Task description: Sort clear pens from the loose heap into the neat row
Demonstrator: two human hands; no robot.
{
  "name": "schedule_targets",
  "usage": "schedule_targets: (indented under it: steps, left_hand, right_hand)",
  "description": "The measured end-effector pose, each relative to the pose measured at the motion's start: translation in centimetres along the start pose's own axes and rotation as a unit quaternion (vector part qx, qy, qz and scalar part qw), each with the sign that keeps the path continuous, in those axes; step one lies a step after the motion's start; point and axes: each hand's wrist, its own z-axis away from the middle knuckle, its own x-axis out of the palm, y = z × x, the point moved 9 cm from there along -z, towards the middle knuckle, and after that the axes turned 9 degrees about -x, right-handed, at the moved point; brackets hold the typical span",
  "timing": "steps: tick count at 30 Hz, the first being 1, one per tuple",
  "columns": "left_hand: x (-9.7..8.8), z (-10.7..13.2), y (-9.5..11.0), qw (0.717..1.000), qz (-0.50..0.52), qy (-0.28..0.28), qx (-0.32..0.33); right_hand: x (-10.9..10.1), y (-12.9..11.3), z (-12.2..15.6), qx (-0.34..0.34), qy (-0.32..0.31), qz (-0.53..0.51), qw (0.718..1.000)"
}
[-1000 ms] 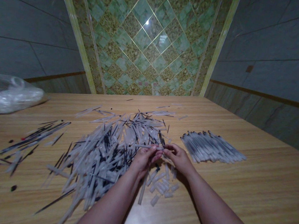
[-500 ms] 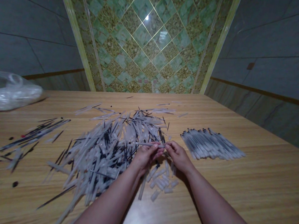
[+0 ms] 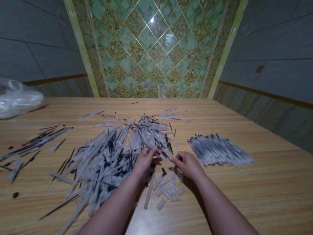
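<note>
A big loose heap of clear pen barrels and black refills (image 3: 112, 154) covers the middle of the wooden table (image 3: 263, 197). My left hand (image 3: 143, 160) rests at the heap's right edge with its fingers curled on pieces there; what it grips I cannot make out. My right hand (image 3: 185, 163) is a little to its right, fingers pinched together near a small black piece. A cluster of short clear caps (image 3: 168, 190) lies just below both hands. One clear barrel (image 3: 149, 190) lies beside the caps.
A neat row of assembled pens (image 3: 220, 150) lies to the right. Scattered black refills (image 3: 25, 147) lie at the left. A clear plastic bag (image 3: 6, 97) sits at the far left edge. Tiled walls close in behind the table.
Earlier both hands held one pen barrel level between them. Now the hands have come apart, the left one dropping onto the heap and the right one staying pinched.
</note>
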Motion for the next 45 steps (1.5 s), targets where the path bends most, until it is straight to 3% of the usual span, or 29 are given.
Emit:
schedule_targets:
  steps: [4, 8, 10, 14, 21, 28, 45]
  left_hand:
    - [-1.4, -0.2, 0.9, 0.991, -0.114, 0.057, 0.033]
    - [-1.4, 0.8, 2.9, 0.941, -0.303, 0.107, 0.105]
    - [-1.1, 1.5, 3.8, 0.912, -0.365, 0.117, 0.143]
    - [-0.3, 2.1, 4.1, 0.884, -0.426, 0.088, 0.173]
    - [0.8, 2.2, 4.3, 0.854, -0.461, 0.041, 0.239]
    - [1.4, 2.2, 3.9, 0.815, -0.529, 0.032, 0.234]
    - [2.2, 2.2, 3.1, 0.791, -0.562, 0.003, 0.243]
  right_hand:
    - [1.2, -0.2, 0.6, 0.000, -0.062, 0.054, 0.997]
    - [2.2, -0.5, 0.6, -0.014, -0.065, 0.076, 0.995]
    - [2.3, -0.4, 0.4, -0.012, -0.060, 0.045, 0.997]
    - [1.4, 0.5, 0.0, 0.010, -0.025, -0.059, 0.998]
    - [-0.2, 2.8, -0.4, 0.033, 0.063, -0.156, 0.985]
    - [-1.0, 3.4, -0.7, 0.009, 0.103, -0.208, 0.973]
    - [-0.5, 2.5, -0.5, 0.005, 0.054, -0.218, 0.974]
